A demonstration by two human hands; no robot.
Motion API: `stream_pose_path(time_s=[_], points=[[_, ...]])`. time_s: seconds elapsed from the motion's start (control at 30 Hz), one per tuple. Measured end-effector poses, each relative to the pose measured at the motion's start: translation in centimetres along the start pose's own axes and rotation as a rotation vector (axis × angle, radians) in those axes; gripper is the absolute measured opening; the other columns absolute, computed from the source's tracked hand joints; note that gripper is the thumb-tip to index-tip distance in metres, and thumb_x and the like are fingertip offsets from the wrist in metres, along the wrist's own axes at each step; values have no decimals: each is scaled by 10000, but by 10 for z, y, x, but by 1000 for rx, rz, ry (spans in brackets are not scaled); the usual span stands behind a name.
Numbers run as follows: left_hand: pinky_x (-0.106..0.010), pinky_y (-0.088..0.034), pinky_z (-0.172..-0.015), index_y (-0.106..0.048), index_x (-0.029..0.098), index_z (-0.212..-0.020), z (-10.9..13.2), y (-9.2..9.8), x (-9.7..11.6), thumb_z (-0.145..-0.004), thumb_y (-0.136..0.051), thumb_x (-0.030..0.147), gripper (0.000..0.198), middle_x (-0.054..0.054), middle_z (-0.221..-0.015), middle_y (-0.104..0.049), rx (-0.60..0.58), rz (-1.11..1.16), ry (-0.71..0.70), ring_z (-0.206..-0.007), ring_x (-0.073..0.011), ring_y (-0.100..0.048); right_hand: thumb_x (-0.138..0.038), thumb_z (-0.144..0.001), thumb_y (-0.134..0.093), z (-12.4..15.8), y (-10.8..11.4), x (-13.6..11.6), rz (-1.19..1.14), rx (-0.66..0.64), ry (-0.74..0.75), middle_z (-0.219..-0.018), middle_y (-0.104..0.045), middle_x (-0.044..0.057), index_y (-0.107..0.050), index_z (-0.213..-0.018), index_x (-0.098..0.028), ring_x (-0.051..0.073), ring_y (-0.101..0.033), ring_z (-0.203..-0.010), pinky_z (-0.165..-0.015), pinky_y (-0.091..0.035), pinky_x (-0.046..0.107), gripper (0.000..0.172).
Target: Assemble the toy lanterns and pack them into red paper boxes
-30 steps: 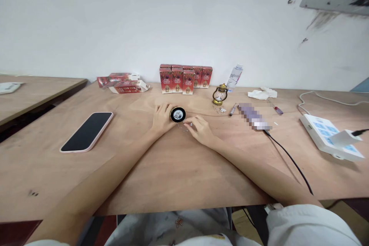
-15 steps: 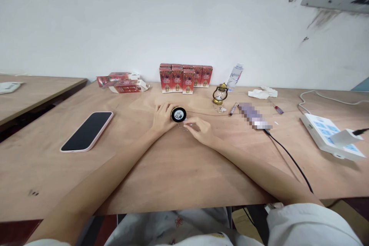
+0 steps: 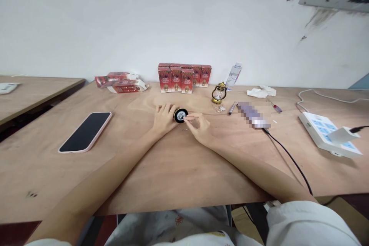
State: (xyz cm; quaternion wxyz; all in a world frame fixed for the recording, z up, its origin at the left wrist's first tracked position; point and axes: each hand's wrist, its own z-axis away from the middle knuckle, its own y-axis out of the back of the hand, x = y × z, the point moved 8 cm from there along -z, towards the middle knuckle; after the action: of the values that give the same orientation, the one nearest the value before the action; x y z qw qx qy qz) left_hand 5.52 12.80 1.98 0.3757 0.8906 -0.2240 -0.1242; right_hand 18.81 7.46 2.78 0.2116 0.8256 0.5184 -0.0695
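My left hand [image 3: 164, 120] is wrapped round a small lantern [image 3: 180, 115] lying on its side on the table. Its round black base, edged in gold, faces me, and a pale recess with fine parts shows in the middle. The thumb and forefinger of my right hand [image 3: 201, 127] are pinched together at the right side of that recess; whatever they hold is too small to make out. A few thin metal bits [image 3: 185, 129] lie just below the base. Farther back, a like brass-coloured lantern [image 3: 219, 94] stands upright.
Red printed boxes [image 3: 176, 80] stand near the wall, with opened boxes [image 3: 127, 85] to their left. A phone [image 3: 85, 132] lies at left. Rightward are a bottle [image 3: 234, 75], a screwdriver [image 3: 277, 108], a cabled phone [image 3: 250, 113], tissue [image 3: 261, 92] and a power strip [image 3: 319, 127].
My right fingertips have moved up and left, from beside the base onto its recess. The lantern in my left hand has shifted slightly right in view.
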Motion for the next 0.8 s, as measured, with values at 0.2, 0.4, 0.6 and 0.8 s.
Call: stream_pose_path(time_s=[0.2,0.4,0.6,0.8], points=[[-412,-332,-787,-577,187,-1059,-1,-1,7,-795,-566,414,347,-131,-1021,-626,-32,43,-24,-940,-289,-572,-251,-860,-572,-2,-5,7,79,15,-63,-816,-677,37,-556,-856,-219,173,-634,-793,-753,-528,341,37],[-409,-331,-801,-578,189,-1047,-1,0,8,-796,-571,420,342,-128,-1024,-628,-26,45,-33,-942,-283,-578,-261,-857,-585,-2,-8,9,79,-17,-80,-804,-665,40,-571,-810,-220,179,-615,-794,-758,-516,344,64],[-407,-331,-790,-580,174,-1054,-1,0,9,-805,-555,437,363,-133,-1013,-630,-20,25,-48,-918,-281,-578,-251,-856,-586,-2,-8,7,79,-17,-50,-786,-663,32,-568,-818,-220,180,-603,-783,-744,-500,343,53],[-398,-326,-788,-580,172,-1058,-1,0,10,-806,-559,405,344,-119,-1003,-640,4,-4,-70,-909,-272,-585,-189,-857,-559,-2,-6,1,155,-8,27,-763,-654,27,-547,-822,-220,178,-576,-722,-695,-467,338,48]])
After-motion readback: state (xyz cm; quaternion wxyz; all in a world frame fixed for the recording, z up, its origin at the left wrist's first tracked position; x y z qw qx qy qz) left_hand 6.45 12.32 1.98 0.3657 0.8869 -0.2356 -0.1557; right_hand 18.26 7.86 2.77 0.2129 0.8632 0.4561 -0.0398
